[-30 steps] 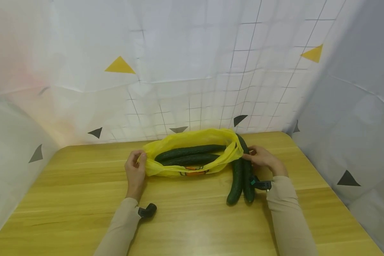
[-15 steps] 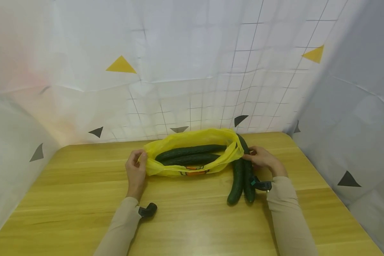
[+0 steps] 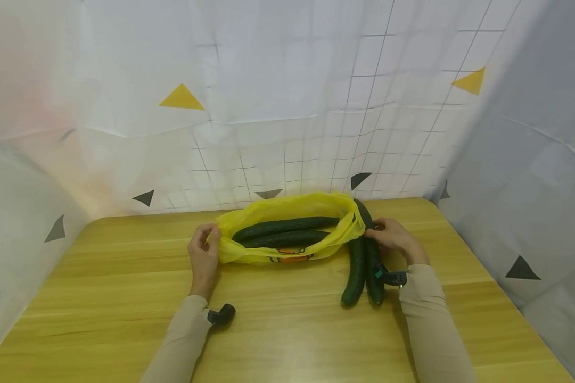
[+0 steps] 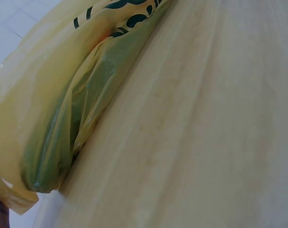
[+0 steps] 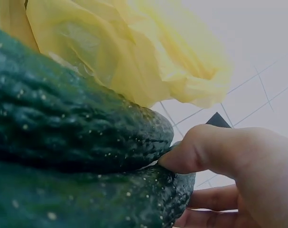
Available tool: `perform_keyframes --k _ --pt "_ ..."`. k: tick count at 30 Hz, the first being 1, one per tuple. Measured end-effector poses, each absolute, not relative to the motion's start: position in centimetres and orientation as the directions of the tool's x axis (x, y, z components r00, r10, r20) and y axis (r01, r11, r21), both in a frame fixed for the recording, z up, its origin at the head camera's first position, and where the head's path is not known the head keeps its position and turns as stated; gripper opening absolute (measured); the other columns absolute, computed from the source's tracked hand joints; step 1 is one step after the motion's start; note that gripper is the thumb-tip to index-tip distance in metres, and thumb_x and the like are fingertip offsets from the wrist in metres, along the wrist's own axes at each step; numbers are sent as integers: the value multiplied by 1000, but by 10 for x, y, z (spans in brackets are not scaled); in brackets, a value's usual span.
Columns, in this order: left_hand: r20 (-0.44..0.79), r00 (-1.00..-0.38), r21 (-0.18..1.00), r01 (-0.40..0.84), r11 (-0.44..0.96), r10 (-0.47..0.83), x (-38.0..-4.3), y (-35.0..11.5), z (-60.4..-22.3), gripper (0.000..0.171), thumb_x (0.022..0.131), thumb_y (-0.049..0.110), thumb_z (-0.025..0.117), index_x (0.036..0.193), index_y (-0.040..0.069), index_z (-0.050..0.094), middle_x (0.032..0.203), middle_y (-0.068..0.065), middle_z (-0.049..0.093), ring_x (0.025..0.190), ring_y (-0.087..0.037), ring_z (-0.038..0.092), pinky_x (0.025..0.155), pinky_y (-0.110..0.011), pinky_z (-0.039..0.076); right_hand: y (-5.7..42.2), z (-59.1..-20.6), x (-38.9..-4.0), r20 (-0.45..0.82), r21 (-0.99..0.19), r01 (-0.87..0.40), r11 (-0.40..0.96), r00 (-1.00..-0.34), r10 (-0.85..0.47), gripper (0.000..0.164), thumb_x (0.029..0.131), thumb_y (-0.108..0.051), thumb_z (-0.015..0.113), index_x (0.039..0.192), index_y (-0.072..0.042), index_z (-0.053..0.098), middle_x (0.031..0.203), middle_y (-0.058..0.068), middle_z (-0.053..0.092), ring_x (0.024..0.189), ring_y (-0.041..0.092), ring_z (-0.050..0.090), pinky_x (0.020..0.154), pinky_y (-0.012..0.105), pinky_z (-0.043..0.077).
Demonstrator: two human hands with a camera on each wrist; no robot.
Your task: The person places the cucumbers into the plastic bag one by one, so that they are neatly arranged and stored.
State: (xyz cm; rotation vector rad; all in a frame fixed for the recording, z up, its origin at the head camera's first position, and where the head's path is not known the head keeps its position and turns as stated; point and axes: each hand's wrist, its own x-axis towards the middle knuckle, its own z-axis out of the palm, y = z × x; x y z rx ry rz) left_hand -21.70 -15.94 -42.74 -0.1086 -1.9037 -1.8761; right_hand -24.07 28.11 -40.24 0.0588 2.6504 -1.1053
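A yellow plastic bag [image 3: 249,258] lies on its side near the table's far edge, its mouth spread wide. Inside it, two dark green cucumbers lie side by side, the rear cucumber [image 3: 287,226] and the front cucumber [image 3: 287,239]. My left hand [image 3: 203,258] pinches the bag's left end; in the left wrist view only a bit of finger shows beside the bag [image 4: 44,95]. Outside the bag's right end are an inner cucumber [image 3: 353,276] and an outer cucumber [image 3: 375,276]. My right hand [image 5: 248,166] holds the outer one's far part, thumb in the groove between both, fingers beyond.
The wooden table [image 3: 287,330] reaches toward me and to both sides. Pale sheets with printed triangles and grid lines, such as the back sheet [image 3: 278,106], stand behind and at both sides. A black wrist camera [image 3: 222,315] sits on my left wrist.
The near ends of the two cucumbers outside the bag have shifted slightly to the right. My right thumb has moved a little on the outer one. Left hand and bag stay put.
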Motion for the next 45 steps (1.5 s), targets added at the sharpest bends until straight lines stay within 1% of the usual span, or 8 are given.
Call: perform_keyframes --k 5,10,12,18,27,32,38,45 --pt "372 -892 927 370 60 -257 -217 -159 -428 26 95 20 57 107 -3 59 105 -3 62 106 -5 56 85 -22 42 281 -401 -240 -226 -681 121 722 -973 -50 68 92 -35 53 141 8 33 134 32 43 111 37 55 85 40 53" --pt "376 -891 926 373 61 -253 -217 -159 -428 23 95 19 57 106 -1 61 107 -10 62 108 -10 56 86 -22 42 282 -395 -237 -127 -675 61 735 -991 -34 65 92 -34 53 141 6 34 129 29 47 111 38 50 90 45 46" --pt "379 -890 924 376 61 -252 -217 -160 -427 23 95 19 57 106 -2 60 107 -13 61 109 -11 57 86 -21 43 283 -391 -236 -84 -681 35 732 -996 -31 63 93 -32 53 140 6 35 127 28 48 109 36 50 88 43 46" --pt "383 -888 923 381 59 -255 -216 -160 -427 22 95 18 57 104 -2 61 105 -14 61 107 -13 58 82 -19 45 283 -379 -232 -8 -756 -9 654 -1000 -22 60 93 -26 53 141 5 34 124 28 47 87 31 62 67 38 56" --pt "386 -887 922 382 66 -254 -216 -160 -427 22 95 18 57 104 -1 61 105 -12 61 106 -9 58 82 -18 45 282 -363 -226 115 -777 -54 627 -992 58 63 95 -30 51 145 0 29 128 27 44 101 38 56 67 42 57" --pt "375 -892 926 369 72 -252 -216 -161 -428 26 95 19 57 106 -4 60 106 -9 61 106 -3 56 84 -18 44 282 -356 -222 153 -813 -68 578 -983 100 65 95 -31 51 147 -2 25 131 28 40 97 29 55 64 34 57" --pt "377 -891 925 376 53 -253 -217 -161 -429 24 94 19 58 105 -2 61 104 -6 62 105 -9 58 83 -19 45 282 -351 -221 192 -818 -81 570 -972 138 64 94 -30 52 147 -4 27 131 26 43 83 7 54 60 28 55" --pt "379 -892 924 378 53 -248 -217 -160 -428 26 95 19 57 106 -4 60 104 -8 61 101 -7 58 81 -19 45 279 -345 -217 230 -818 -91 568 -957 178 64 93 -32 53 146 -5 29 129 21 45 88 9 53 63 30 56"
